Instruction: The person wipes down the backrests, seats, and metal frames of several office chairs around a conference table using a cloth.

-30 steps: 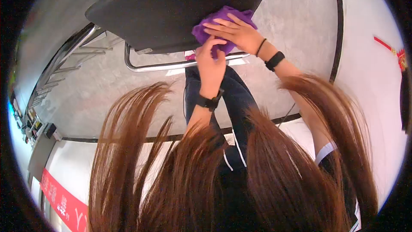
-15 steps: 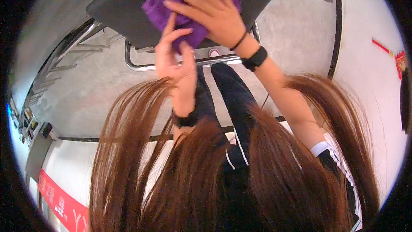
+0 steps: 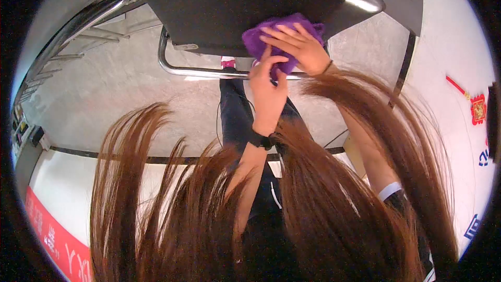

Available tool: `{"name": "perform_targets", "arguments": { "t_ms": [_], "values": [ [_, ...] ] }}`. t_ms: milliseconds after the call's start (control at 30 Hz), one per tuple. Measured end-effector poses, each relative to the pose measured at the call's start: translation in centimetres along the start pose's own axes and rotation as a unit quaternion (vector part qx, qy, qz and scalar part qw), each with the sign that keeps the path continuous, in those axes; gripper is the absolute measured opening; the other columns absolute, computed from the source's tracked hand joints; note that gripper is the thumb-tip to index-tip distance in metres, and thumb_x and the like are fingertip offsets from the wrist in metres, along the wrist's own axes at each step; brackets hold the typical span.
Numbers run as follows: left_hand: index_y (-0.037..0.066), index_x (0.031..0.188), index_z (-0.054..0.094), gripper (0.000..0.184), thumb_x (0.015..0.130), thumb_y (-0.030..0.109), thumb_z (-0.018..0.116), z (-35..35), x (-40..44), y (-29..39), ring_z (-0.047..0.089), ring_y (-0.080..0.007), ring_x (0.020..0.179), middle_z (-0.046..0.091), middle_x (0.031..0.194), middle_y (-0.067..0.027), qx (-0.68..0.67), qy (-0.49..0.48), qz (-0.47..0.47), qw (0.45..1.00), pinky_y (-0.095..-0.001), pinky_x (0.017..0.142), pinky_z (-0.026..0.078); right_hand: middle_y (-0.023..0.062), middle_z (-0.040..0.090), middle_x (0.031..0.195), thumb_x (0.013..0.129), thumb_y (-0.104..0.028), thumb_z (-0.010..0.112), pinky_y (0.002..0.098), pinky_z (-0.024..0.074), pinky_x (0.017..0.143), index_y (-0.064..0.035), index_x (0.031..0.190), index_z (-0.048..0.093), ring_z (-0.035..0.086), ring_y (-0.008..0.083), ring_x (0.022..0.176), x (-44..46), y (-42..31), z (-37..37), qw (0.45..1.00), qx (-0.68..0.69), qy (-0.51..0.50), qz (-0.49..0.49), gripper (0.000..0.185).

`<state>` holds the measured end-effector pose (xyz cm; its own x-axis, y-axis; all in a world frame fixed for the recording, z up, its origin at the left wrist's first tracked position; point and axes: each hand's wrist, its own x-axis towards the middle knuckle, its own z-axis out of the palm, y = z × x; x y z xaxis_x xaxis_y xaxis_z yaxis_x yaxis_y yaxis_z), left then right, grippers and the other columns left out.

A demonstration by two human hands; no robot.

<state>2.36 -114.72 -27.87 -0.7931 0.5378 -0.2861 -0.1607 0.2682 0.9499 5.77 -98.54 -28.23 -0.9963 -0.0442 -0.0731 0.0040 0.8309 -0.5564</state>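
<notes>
A crumpled purple cloth (image 3: pixel 255 39) lies against the near edge of a black chair seat (image 3: pixel 224 10), right of its middle. My right hand (image 3: pixel 308 52) rests flat on top of the cloth, fingers stretched out and slightly apart. Just below and to the left is my left hand (image 3: pixel 267 94). Its thumb and forefinger close around the lower edge of the cloth, though its other fingers are partly hidden. The chair's chrome tube frame (image 3: pixel 198 72) runs below the seat, close to both hands.
Long hair (image 3: pixel 334 203) hangs across the lower view and over part of my right forearm. My legs and a pink shoe (image 3: pixel 228 62) show beneath the chair. Metal bars (image 3: pixel 99 36) stand at the left. A red banner (image 3: pixel 52 230) and a red hanging ornament (image 3: pixel 477 108) flank the scene.
The cloth and both hands have moved right and toward me, from the seat's middle to its near edge. The view has shifted as well, showing more of the seat.
</notes>
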Motion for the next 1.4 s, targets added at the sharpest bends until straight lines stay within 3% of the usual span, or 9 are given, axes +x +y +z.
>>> {"name": "perform_targets", "arguments": {
  "t_ms": [133,200,267,400,533,833,967,1100,1400],
  "values": [
    [0.004,0.099,0.061,0.029,0.075,-0.009,0.053,-4.7,1.5,0.9,0.06,-0.0236,0.088,0.055,0.132,-0.0183,0.094,0.109,0.048,0.988,-0.0312,0.075,0.047,-0.0011,0.031,0.153,0.081,-0.017,0.053,0.0396,0.0203,0.118,-0.0181,0.139,0.044,0.032,0.0191,0.14,6.4,-1.8,2.7,0.994,-0.048,0.016,-0.098,0.058],
    [0.002,0.106,0.06,0.03,0.078,-0.008,0.05,-7.3,1.9,2.2,0.058,-0.0167,0.098,0.057,0.128,-0.0141,0.074,0.111,-0.051,0.99,-0.0261,0.081,0.046,0.0016,0.032,0.153,0.08,-0.01,0.053,0.0391,0.0212,0.118,-0.0136,0.135,0.047,0.031,0.0182,0.14,9.1,-3.6,3.6,0.991,-0.044,0.043,-0.118,0.055],
    [0.002,0.104,0.06,0.029,0.078,-0.007,0.051,-8.5,2.4,3.0,0.058,-0.0163,0.094,0.06,0.125,-0.011,0.074,0.144,-0.048,0.986,-0.0283,0.08,0.047,-0.0036,0.031,0.153,0.072,0.001,0.06,0.0376,0.0214,0.118,-0.0212,0.14,0.043,0.029,0.0167,0.141,10.8,-5.0,3.9,0.994,-0.006,0.054,-0.096,0.074],
    [0.006,0.107,0.06,0.03,0.079,-0.005,0.053,-7.1,2.3,3.7,0.063,-0.0208,0.086,0.064,0.117,-0.0116,0.2,0.144,0.002,0.969,-0.0321,0.076,0.05,-0.0037,0.031,0.153,0.07,-0.002,0.062,0.0375,0.0224,0.117,-0.0218,0.142,0.041,0.031,0.016,0.14,9.8,-5.5,2.7,0.997,-0.013,0.046,-0.063,0.077],
    [0.008,0.102,0.06,0.028,0.077,-0.005,0.054,-3.5,2.2,2.8,0.061,-0.0281,0.099,0.062,0.118,-0.0169,0.123,0.074,0.059,0.988,-0.0377,0.089,0.046,-0.0036,0.035,0.151,0.08,-0.021,0.052,0.0394,0.0246,0.115,-0.0216,0.144,0.039,0.036,0.0169,0.137,4.9,-3.3,0.6,0.991,-0.118,0.057,-0.022,0.065],
    [0.017,0.095,0.064,0.032,0.066,0.004,0.06,2.8,4.4,10.4,0.052,-0.0292,0.091,0.057,0.13,-0.0083,0.035,0.085,0.215,0.972,-0.0351,0.085,0.042,0.0049,0.039,0.149,0.082,-0.029,0.056,0.0596,0.0136,0.111,-0.0235,0.143,0.042,0.038,0.0376,0.132,2.0,-1.9,-10.0,0.951,-0.214,0.216,0.047,0.063],
    [0.016,0.092,0.064,0.033,0.066,-0.002,0.055,0.0,6.3,13.4,0.053,-0.0239,0.085,0.06,0.128,-0.0059,0.026,0.108,0.273,0.955,-0.0327,0.082,0.04,0.015,0.051,0.137,0.078,-0.017,0.056,0.0424,0.0369,0.1,-0.0123,0.136,0.049,0.052,0.0355,0.117,6.9,-2.9,-13.1,0.937,-0.118,0.327,-0.035,0.059],
    [0.011,0.094,0.061,0.034,0.066,-0.007,0.053,-2.0,6.9,14.1,0.053,-0.0244,0.088,0.061,0.127,-0.0047,0.023,0.105,0.27,0.957,-0.0326,0.084,0.039,0.0129,0.062,0.109,0.071,-0.017,0.064,0.0403,0.042,0.083,-0.0113,0.128,0.054,0.057,0.0349,0.096,8.5,-4.6,-13.4,0.944,-0.14,0.297,0.018,0.059],
    [0.009,0.093,0.058,0.023,0.071,0.0,0.058,-3.4,2.9,14.3,0.055,-0.0286,0.092,0.062,0.121,-0.0088,0.013,0.096,0.238,0.967,-0.036,0.086,0.039,0.0129,0.062,0.104,0.066,-0.025,0.069,0.0396,0.0424,0.083,-0.0092,0.121,0.057,0.058,0.0326,0.096,6.2,-8.6,-13.2,0.954,-0.13,0.26,0.07,0.059]
  ]
}}
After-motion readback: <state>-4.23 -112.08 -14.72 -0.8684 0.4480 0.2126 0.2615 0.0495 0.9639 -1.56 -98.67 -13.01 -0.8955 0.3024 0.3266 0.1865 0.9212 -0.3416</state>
